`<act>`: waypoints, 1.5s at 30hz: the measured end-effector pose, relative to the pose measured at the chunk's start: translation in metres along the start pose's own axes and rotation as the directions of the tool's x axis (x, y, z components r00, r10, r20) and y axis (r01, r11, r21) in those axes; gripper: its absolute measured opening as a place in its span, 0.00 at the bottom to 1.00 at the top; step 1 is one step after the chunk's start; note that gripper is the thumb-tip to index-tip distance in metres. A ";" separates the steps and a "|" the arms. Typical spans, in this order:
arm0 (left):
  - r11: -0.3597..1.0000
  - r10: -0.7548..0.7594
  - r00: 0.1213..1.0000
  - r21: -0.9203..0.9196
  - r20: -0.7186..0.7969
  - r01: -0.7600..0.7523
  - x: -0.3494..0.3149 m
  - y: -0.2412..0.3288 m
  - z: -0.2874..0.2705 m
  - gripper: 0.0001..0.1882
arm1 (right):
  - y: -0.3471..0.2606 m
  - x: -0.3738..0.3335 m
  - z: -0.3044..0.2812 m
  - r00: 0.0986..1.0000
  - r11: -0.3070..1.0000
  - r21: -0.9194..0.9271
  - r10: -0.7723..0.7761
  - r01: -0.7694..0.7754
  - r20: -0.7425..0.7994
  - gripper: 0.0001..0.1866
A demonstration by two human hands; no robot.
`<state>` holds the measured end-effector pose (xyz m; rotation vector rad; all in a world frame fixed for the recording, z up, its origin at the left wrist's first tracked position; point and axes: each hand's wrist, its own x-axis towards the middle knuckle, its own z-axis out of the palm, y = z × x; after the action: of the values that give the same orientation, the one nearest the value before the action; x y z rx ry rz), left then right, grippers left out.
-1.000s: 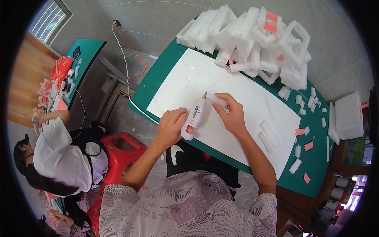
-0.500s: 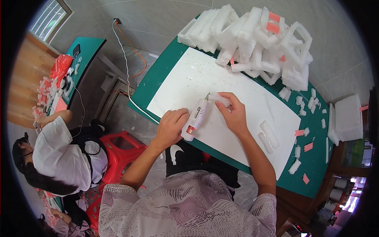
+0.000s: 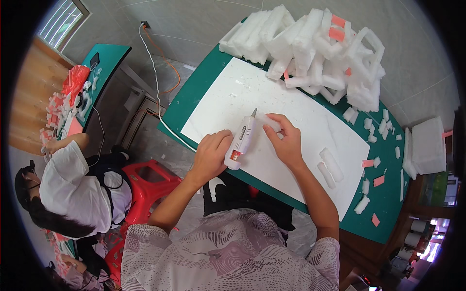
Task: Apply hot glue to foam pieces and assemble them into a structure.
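Observation:
My left hand [image 3: 212, 154] is closed round a white hot glue gun [image 3: 241, 138], its metal nozzle pointing away from me. In my right hand [image 3: 286, 139], thumb and fingers pinch a short white foam piece [image 3: 270, 122], close to the right of the nozzle. Whether nozzle and foam touch I cannot tell. Both hands are over a white board [image 3: 310, 131] on a green table [image 3: 194, 102]. Two loose foam strips [image 3: 330, 165] lie on the board to the right of my right hand.
White foam frames [image 3: 310, 48] are piled at the table's far side, some with pink pieces. Foam scraps and pink bits [image 3: 378, 180] litter the right side. A white cord [image 3: 177, 138] runs off the left edge. A co-worker [image 3: 73, 184] sits at left near a red stool [image 3: 150, 184].
The glue gun has shifted slightly, its nozzle now a little farther from me and left of the foam piece. My right hand has moved very slightly left.

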<state>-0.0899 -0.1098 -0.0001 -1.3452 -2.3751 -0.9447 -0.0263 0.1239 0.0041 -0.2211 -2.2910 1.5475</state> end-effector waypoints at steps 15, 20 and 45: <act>1.000 0.012 0.999 -0.003 0.031 -0.011 0.001 0.002 -0.002 0.22 | 0.007 0.000 0.001 0.999 0.999 0.012 -0.033 0.033 -0.010 0.15; 1.000 0.021 0.999 -0.008 0.034 -0.021 0.000 0.001 -0.001 0.22 | 0.009 0.001 0.001 0.998 0.998 0.002 -0.066 0.066 -0.010 0.14; 1.000 0.004 1.000 0.024 -0.021 -0.003 -0.001 0.009 0.000 0.23 | 0.006 0.001 0.000 0.999 1.000 -0.004 -0.018 0.018 -0.032 0.15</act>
<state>-0.0820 -0.1068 0.0030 -1.3241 -2.3601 -0.9224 -0.0276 0.1265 -0.0010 -0.2238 -2.2649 1.5199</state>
